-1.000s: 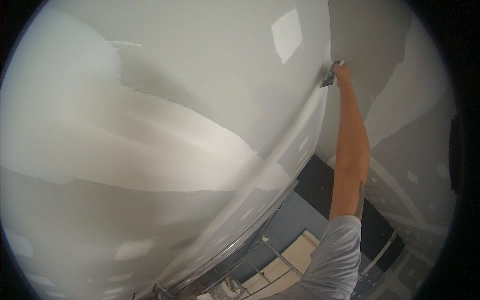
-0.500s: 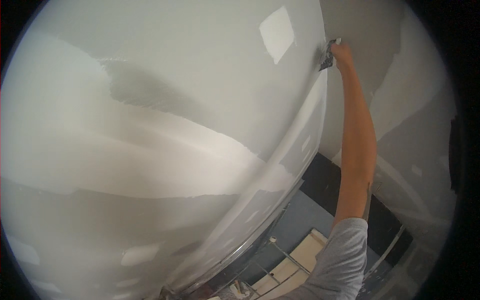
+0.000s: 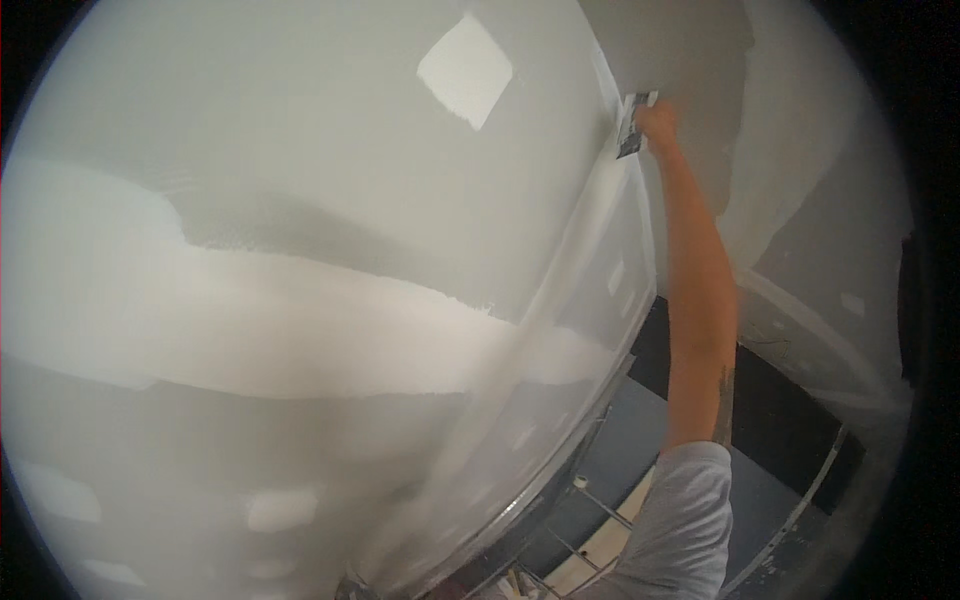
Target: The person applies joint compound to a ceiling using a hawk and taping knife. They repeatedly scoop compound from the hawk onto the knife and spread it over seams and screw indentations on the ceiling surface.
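Note:
My right arm reaches up from the lower right edge. My right hand [image 3: 657, 122] is closed around a broad taping knife [image 3: 629, 128], its blade smeared with white compound. The blade meets the inside corner where a large grey drywall surface [image 3: 330, 110] joins a second grey surface [image 3: 690, 45] on the right. A smooth strip of compound [image 3: 575, 230] runs down along the corner below the blade. To the left of the hand is a pale diamond-shaped patch [image 3: 466, 72]. My left hand is out of view.
A wide pale band of compound [image 3: 290, 320] crosses the drywall on the left. Low down behind my arm are metal scaffold bars [image 3: 603, 502], a cream panel [image 3: 600, 550] and a black wall band [image 3: 775, 400]. A small dark object at the bottom edge is unclear.
The view has shifted, so the diamond patch sits further left. My right hand still holds the taping knife at the corner, and more of the blade's face now shows.

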Motion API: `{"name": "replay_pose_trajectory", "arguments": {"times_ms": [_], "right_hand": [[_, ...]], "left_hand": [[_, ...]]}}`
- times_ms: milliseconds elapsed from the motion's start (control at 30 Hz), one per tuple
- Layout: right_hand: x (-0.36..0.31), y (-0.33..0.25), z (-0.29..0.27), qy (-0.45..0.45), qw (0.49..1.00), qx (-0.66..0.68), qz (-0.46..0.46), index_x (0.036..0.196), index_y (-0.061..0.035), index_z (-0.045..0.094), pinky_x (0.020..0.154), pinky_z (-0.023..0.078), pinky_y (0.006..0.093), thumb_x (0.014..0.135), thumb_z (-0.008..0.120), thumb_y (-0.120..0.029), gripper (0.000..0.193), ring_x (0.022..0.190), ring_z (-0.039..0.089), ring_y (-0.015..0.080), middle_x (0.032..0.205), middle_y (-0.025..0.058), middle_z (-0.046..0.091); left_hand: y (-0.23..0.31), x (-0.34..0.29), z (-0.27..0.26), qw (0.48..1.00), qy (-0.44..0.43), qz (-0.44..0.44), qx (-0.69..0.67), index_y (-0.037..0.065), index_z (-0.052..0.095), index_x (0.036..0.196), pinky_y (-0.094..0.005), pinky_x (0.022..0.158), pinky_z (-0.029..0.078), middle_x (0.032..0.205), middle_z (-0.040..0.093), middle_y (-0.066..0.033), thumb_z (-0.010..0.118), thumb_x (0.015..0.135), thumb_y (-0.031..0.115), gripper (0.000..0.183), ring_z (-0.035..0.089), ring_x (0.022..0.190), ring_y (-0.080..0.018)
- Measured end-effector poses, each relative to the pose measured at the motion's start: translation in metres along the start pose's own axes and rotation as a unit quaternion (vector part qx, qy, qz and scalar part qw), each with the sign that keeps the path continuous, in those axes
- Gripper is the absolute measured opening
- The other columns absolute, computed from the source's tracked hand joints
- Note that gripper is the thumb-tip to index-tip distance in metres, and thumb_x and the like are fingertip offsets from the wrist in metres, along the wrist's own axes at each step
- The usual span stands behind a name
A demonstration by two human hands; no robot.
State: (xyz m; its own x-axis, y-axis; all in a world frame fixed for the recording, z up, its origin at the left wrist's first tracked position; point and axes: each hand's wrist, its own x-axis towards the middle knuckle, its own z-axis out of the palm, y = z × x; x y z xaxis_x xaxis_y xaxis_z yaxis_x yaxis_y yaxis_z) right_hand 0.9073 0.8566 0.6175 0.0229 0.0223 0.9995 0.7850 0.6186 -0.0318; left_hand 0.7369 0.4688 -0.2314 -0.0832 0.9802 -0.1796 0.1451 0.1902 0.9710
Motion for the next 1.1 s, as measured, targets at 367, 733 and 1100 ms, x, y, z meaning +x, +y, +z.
{"name": "replay_pose_trajectory", "arguments": {"times_ms": [367,733,1100], "right_hand": [[0.008,0.019,0.005,0.018,0.998,0.061,-0.019,0.101,-0.0012,0.071,0.084,0.052,0.0416,0.079,0.062,-0.022,0.032,0.100,0.067,0.0333,0.106,0.0185,0.070],[-0.226,0.074,-0.106,-0.129,0.895,0.370,-0.211,0.104,0.0026,0.064,0.079,0.047,0.0495,0.090,0.062,-0.035,0.040,0.090,0.061,0.0371,0.096,0.0230,0.065],[-0.707,0.223,-0.163,-0.424,0.707,0.459,-0.331,0.149,-0.0197,0.035,0.114,0.028,0.0521,0.093,0.059,-0.013,0.062,0.138,0.041,0.0238,0.152,0.0079,0.039]], "left_hand": [[-0.034,0.020,0.116,0.971,-0.004,0.100,0.219,0.003,0.043,0.143,-0.0433,0.109,0.031,0.142,0.042,-0.0224,0.050,0.096,0.039,0.060,0.037,0.131,-0.0374],[0.095,0.156,0.185,0.960,0.066,0.066,-0.265,0.005,0.046,0.137,-0.0316,0.084,0.051,0.122,0.056,-0.0126,0.053,0.099,0.030,0.046,0.058,0.103,-0.0217],[0.092,0.209,0.238,0.930,0.003,0.049,-0.363,0.009,0.048,0.135,-0.0305,0.073,0.051,0.112,0.061,-0.0075,0.055,0.098,0.033,0.045,0.061,0.090,-0.0177]]}}
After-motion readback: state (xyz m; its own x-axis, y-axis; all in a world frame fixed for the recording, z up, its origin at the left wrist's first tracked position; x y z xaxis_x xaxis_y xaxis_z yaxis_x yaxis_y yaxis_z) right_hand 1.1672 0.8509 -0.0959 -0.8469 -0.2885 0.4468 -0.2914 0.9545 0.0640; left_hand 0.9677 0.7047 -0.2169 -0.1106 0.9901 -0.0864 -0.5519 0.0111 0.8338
